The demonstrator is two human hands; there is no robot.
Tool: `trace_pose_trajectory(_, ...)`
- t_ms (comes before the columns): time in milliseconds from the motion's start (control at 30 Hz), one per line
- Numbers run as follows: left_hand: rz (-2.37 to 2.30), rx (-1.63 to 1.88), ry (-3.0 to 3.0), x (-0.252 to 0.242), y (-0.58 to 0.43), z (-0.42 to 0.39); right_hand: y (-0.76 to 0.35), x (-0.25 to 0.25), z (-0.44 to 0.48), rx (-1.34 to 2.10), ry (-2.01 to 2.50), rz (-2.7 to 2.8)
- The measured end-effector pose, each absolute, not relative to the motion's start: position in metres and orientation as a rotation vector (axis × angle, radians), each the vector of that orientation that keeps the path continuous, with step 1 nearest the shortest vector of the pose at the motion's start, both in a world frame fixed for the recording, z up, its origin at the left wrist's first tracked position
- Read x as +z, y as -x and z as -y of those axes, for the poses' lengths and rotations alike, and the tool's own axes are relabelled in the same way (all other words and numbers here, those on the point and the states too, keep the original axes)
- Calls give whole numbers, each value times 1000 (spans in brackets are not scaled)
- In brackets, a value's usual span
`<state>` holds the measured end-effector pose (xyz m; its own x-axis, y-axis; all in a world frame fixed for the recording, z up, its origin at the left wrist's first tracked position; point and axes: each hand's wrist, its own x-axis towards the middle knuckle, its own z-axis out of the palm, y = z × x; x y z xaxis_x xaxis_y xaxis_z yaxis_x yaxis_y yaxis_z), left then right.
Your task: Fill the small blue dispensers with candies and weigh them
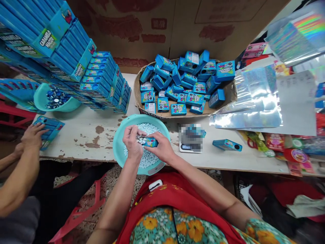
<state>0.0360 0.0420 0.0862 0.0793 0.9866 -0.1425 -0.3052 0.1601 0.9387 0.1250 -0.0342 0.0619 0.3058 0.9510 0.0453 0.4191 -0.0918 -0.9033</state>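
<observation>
My right hand [162,147] grips a small blue box [151,142] lying sideways over a teal bowl [119,135] filled with small pale candies [148,159]. My left hand [132,141] is curled around a few of those candies, its fingertips meeting the open end of the box. Both hands hover just above the candy heap, near the table's front edge.
A cardboard tray [137,101] piled with blue boxes stands behind the bowl. Stacked blue cartons [101,81] rise at the left beside a teal bowl of dark pieces [54,98]. Another person's hands [31,135] rest on a blue carton. A lone blue box [226,145] and shiny bags [254,101] lie right.
</observation>
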Motion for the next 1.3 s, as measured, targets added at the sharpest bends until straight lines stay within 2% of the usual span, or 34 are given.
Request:
trace_pose_trajectory(600, -877, 1098, -868, 98, -33, -47, -128, 57, 33, 794, 1516, 1111)
trace_pose_trajectory(733, -995, 1106, -910, 75, -5, -67, -144, 77, 45, 799, 1472, 1067)
trace_pose_trajectory(800, -1246, 925, -1174, 48, 13, -71, -153, 83, 51, 767, 1473, 1068)
trace_pose_trajectory(933, -1803, 107, -1806, -5, 25, -46, -166, 79, 61, 690, 1519, 1065)
trace_pose_trajectory(1000, -1937, -82, -1899, -20, 12, -24, -169, 77, 65, 664, 1528, 1038)
trace_pose_trajectory(1133, -1808, 59, -1924, -31, -22, -4, -168, 82, 69, 592, 1538, 974)
trace_pose_trajectory(1300, -1642, 365, -1531, -31, -19, -28, -159, 78, 58, 667, 1525, 1042)
